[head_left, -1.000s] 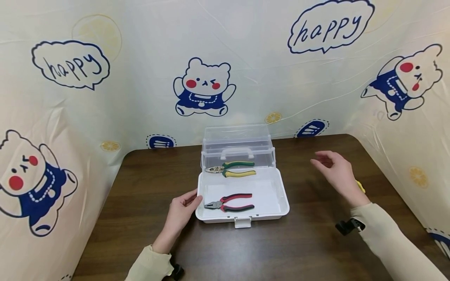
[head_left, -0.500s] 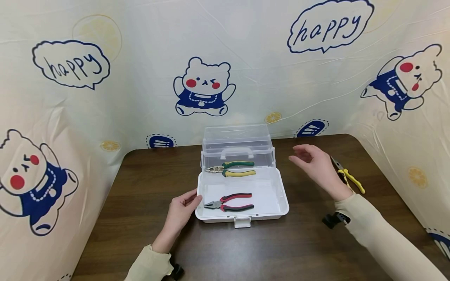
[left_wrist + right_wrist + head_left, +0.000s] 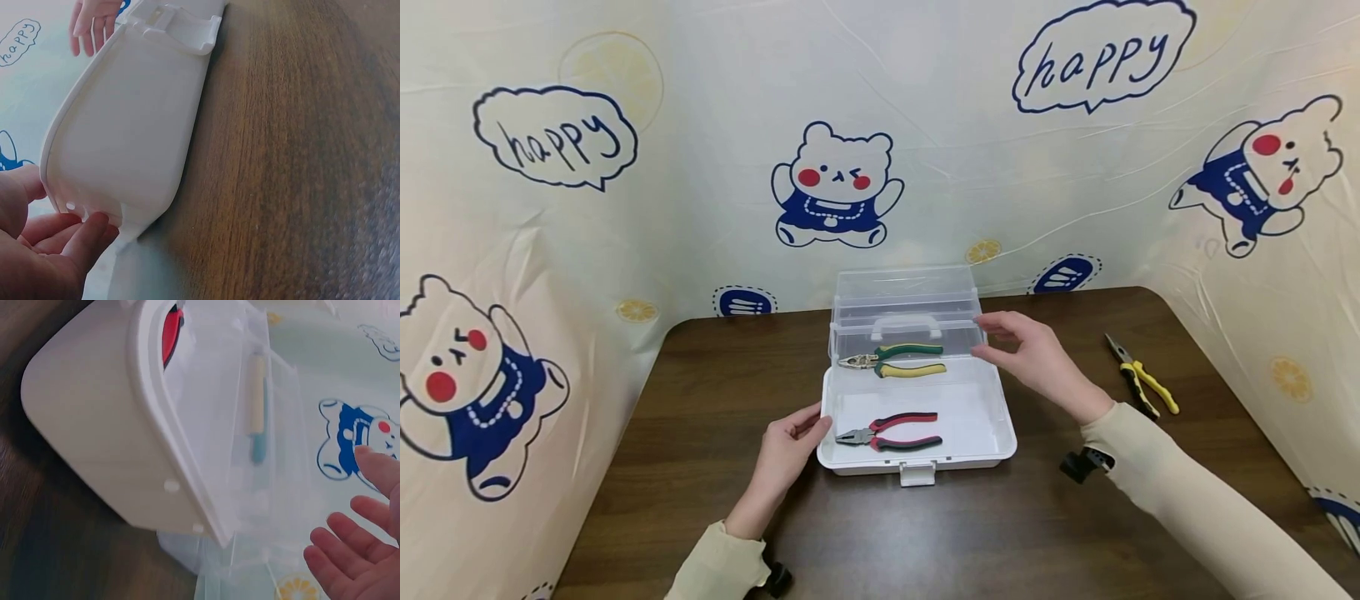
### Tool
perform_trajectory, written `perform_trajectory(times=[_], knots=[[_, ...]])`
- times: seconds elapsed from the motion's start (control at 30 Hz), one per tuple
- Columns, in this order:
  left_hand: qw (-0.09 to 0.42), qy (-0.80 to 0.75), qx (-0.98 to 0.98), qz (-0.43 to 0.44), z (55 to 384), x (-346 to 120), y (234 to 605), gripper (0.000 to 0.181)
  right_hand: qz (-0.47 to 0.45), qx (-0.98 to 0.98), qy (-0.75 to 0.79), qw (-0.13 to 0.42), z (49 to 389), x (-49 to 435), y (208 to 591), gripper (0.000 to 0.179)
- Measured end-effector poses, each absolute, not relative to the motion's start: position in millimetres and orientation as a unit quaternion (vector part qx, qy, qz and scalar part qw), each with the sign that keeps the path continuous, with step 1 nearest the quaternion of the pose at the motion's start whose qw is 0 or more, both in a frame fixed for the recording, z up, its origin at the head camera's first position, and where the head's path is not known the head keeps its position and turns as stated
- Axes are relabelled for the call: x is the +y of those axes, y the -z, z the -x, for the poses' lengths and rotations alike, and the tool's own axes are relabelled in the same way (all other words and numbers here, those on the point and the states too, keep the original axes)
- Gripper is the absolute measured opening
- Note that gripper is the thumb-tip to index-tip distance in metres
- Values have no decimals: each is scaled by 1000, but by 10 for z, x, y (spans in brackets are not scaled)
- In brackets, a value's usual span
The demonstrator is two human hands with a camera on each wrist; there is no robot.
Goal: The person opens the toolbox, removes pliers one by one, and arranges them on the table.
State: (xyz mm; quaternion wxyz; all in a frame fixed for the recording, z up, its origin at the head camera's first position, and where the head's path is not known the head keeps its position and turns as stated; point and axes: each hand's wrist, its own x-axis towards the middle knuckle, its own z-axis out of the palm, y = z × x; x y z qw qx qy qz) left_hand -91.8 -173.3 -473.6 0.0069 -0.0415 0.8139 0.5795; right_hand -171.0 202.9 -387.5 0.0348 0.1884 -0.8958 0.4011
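Left hand [image 3: 786,452] pinches left end of white toolbox [image 3: 973,417]; left wrist view shows its fingers [image 3: 53,226] close up. Right hand [image 3: 1032,350], fingers wide, overlaps clear tray [image 3: 964,337] in head view; right wrist view shows gap. Green-yellow pliers [image 3: 880,365] in tray, red-black pliers [image 3: 874,435] in toolbox. Yellow-black pliers [image 3: 1131,365] on surface [image 3: 985,542], head view only.

My left sleeve [image 3: 718,562] and right sleeve [image 3: 1210,500] were the same plain pale cream, reaching down to the wrist, with soft creases and slightly puckered cuffs. At the left cuff showed a small black device [image 3: 778,581]; at the right, a black block [image 3: 1081,465] on a dark band, its details too small to make out. My left hand [image 3: 782,454] and right hand [image 3: 1030,354] were bare.
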Motion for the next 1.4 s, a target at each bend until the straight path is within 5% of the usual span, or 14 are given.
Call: perform_trajectory(times=[1.4], knots=[[8, -584, 810, 55, 920, -1732, 4778, 40, -334, -894, -294, -45, 2022, 1206, 4069, 47]])
